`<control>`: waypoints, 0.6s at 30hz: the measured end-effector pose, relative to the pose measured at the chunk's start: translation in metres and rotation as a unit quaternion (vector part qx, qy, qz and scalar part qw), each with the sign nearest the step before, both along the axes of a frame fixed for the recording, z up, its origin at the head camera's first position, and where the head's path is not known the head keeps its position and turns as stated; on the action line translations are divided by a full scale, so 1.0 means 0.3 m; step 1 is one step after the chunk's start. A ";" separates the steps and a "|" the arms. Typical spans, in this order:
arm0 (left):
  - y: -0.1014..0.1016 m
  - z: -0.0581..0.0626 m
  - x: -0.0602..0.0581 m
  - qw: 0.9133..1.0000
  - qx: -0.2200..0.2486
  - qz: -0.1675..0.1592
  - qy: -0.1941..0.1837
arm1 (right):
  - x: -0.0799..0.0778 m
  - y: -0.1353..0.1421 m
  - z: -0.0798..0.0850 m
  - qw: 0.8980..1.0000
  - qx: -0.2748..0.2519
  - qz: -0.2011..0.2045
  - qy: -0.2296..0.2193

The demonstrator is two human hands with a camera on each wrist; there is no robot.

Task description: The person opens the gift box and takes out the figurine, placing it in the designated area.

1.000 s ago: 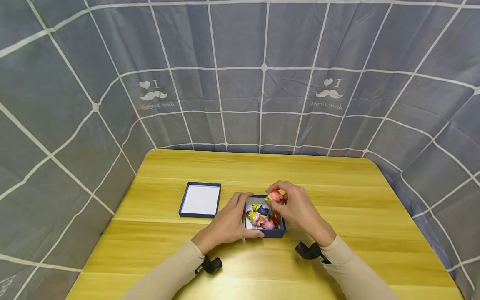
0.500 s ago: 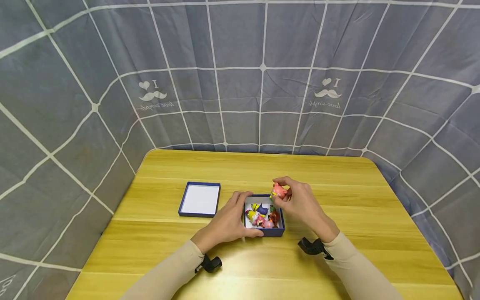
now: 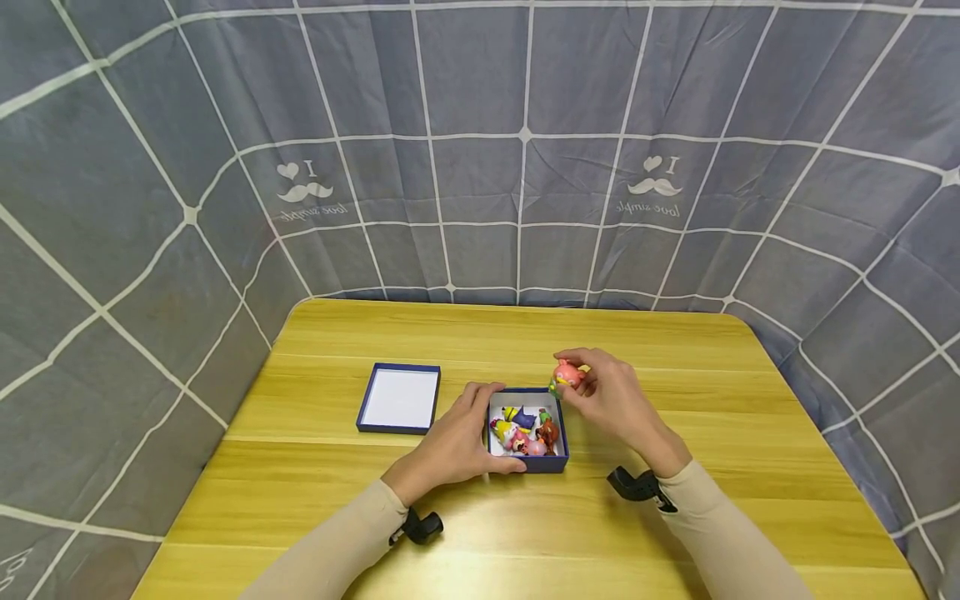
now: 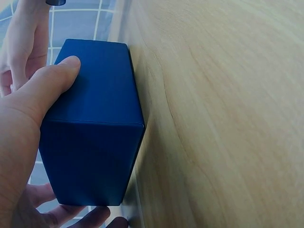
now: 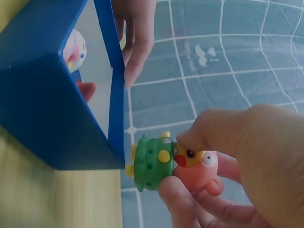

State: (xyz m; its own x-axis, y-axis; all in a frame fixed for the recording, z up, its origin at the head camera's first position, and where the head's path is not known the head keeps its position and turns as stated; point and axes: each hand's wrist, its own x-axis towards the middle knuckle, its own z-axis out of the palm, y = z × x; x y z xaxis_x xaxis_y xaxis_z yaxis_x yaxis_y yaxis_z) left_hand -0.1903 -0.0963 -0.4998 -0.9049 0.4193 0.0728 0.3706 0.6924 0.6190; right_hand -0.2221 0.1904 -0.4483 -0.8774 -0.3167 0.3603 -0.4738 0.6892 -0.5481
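A blue box [image 3: 544,467] with a white inside stands on the table, holding several small toy figures [image 3: 517,437] in pink, yellow, blue and brown. My left hand [image 3: 459,440] grips it from the left, thumb on the near wall and fingers at the far side; in the left wrist view the thumb lies against the blue wall [image 4: 95,90]. Just above the box's far right corner, my right hand [image 3: 618,402] pinches a toy figure [image 5: 166,164] with a pink round-eared head, yellow muzzle and green yellow-spotted body. Some of the figure is covered by the fingers.
A blue-rimmed lid [image 3: 399,400] with a white inside lies face up left of the box. Under everything is a wooden table [image 3: 495,533]. A grey cloth with white grid lines [image 3: 480,183] hangs behind and at both sides.
My right hand has lifted the pink and green toy figure up and moved it rightward from over the box to its far right corner. My left hand stays on the box.
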 end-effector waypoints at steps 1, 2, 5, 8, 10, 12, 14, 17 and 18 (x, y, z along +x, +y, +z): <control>-0.001 0.000 0.001 1.000 0.000 0.000 0.000 | -0.003 0.004 -0.001 1.000 0.001 0.001 0.002; -0.001 0.000 0.001 1.000 0.000 0.000 0.000 | -0.006 0.007 -0.001 1.000 0.001 0.002 0.002; -0.002 -0.001 0.005 1.000 0.001 0.001 -0.004 | -0.013 0.018 -0.003 1.000 0.005 0.003 0.002; 0.000 -0.001 0.008 1.000 0.004 0.001 -0.008 | -0.018 0.031 -0.009 1.000 0.012 0.002 -0.001; 0.001 -0.002 0.009 1.000 0.006 0.002 -0.010 | -0.021 0.039 -0.015 1.000 0.017 0.002 -0.001; 0.002 -0.002 0.009 1.000 0.007 0.002 -0.010 | -0.026 0.046 -0.020 1.000 0.020 0.001 0.000; 0.002 -0.002 0.008 1.000 0.008 0.002 -0.009 | -0.033 0.052 -0.027 1.000 0.023 0.000 0.002; 0.000 -0.005 0.007 1.000 0.003 0.004 -0.008 | -0.047 0.061 -0.039 1.000 0.023 -0.004 0.000; 0.000 -0.006 0.006 1.000 0.001 0.004 -0.008 | -0.052 0.064 -0.045 1.000 0.024 -0.007 -0.002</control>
State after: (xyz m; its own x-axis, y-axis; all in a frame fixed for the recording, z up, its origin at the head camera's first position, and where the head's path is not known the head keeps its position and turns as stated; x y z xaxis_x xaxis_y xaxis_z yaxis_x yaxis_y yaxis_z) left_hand -0.1886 -0.0964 -0.5016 -0.9096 0.4114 0.0588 0.3546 0.6944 0.6262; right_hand -0.2377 0.2097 -0.4617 -0.8833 -0.3210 0.3417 -0.4618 0.7208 -0.5169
